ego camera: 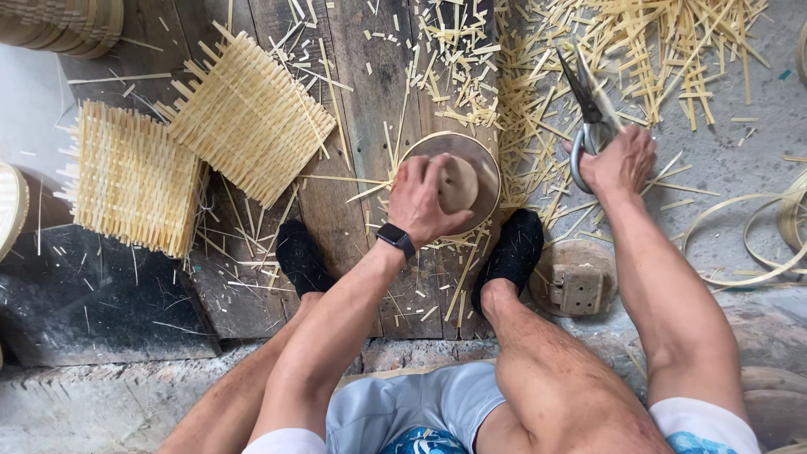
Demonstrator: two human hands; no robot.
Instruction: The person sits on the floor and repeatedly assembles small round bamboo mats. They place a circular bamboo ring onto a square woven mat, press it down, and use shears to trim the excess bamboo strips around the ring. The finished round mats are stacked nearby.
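My left hand grips the round knob of a wooden disc mould that lies on a dark wooden board between my feet, with a bamboo rim around it. A dark watch sits on that wrist. My right hand holds the handles of large metal shears, whose blades point up and away over the scattered bamboo strips. The shears are to the right of the mould and apart from it.
Two square woven bamboo mats lie at the left. Cut bamboo slivers litter the board and concrete floor. A round wooden block sits by my right foot, thin bamboo hoops at far right, stacked baskets top left.
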